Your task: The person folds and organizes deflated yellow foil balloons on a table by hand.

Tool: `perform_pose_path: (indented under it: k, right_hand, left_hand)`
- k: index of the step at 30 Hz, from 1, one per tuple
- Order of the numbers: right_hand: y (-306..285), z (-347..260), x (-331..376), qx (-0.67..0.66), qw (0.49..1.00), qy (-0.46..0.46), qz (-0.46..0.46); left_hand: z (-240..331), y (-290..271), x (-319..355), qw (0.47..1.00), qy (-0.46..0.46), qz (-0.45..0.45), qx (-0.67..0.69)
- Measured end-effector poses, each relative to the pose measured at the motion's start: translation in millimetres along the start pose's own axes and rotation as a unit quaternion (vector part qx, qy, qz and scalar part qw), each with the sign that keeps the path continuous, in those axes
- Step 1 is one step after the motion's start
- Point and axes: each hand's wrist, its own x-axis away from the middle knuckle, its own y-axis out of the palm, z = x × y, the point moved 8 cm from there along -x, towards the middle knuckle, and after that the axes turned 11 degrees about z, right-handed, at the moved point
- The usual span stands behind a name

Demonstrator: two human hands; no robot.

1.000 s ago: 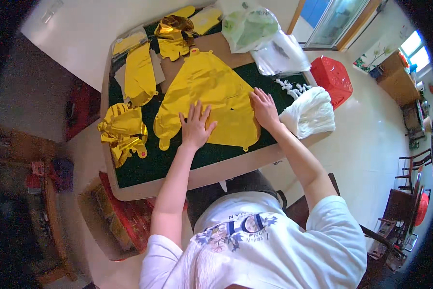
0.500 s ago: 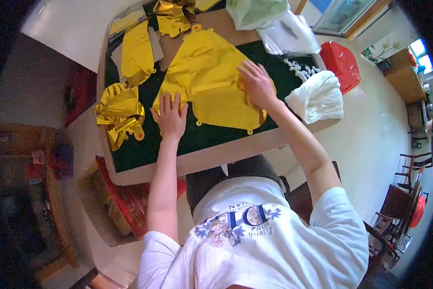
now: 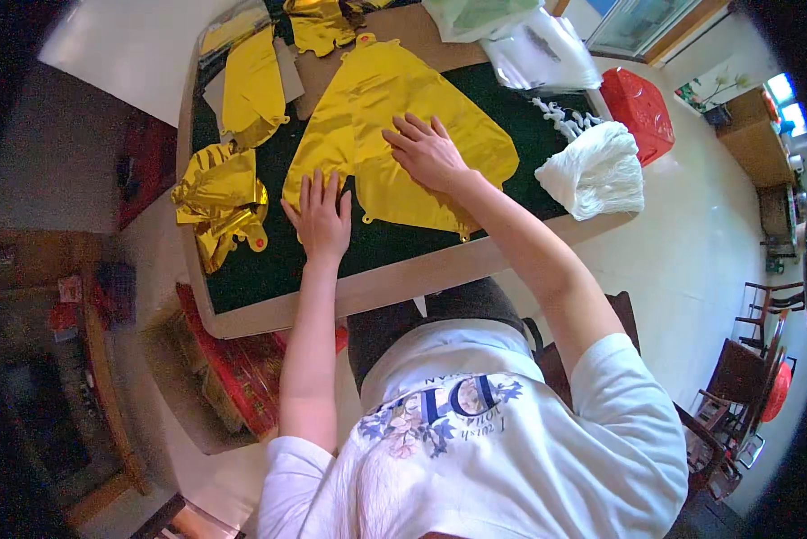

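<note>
Gold sheet (image 3: pixel 376 112) x1 w/ 2 hands (image 3: pixel 322 223) (image 3: pixel 428 160) atop

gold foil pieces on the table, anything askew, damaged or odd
The gold foil bundle at the left edge of the table: it lies bunched and creased, while the large foil sheet nearby is mostly flat. No spill shows.

Green surface (image 3: pixel 273 260) lies open between crumpled gold foil (image 3: pixel 219 175) and left hand (image 3: pixel 324 218); 1 white string bundle (image 3: pixel 594 171) blocks the table's (image 3: pixel 403 280) right edge.
</note>
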Motion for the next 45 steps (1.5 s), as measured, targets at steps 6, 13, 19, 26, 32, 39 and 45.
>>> perform_pose_path:
  k: [6, 13, 19, 26, 32, 39, 45]
  right_hand:
    - [-1, 1, 1, 0.011, 1.000, 0.000, -0.001]
    - [-12, 5, -4, 0.024, 1.000, 0.011, -0.009]
    - [-60, 71, 13, 0.059, 0.993, 0.061, 0.085]
    - [-62, 128, 48, 0.021, 0.975, 0.178, 0.130]
    - [-67, 130, 49, 0.001, 0.968, 0.191, 0.165]
    - [-68, 120, 46, 0.038, 0.973, 0.165, 0.156]
    - [-65, 123, 47, 0.050, 0.974, 0.168, 0.146]
  left_hand:
    - [2, -2, -1, 1.000, 0.006, 0.006, 0.006]
    - [3, -9, -3, 1.000, 0.010, 0.023, -0.006]
    - [2, -14, -2, 0.999, 0.005, 0.033, -0.012]
    - [12, -17, -6, 0.999, 0.019, 0.046, 0.017]
    - [65, -7, -12, 0.991, 0.066, -0.063, 0.094]
    - [88, 14, -13, 0.983, 0.100, -0.110, 0.112]
    - [86, 16, -16, 0.982, 0.113, -0.122, 0.090]
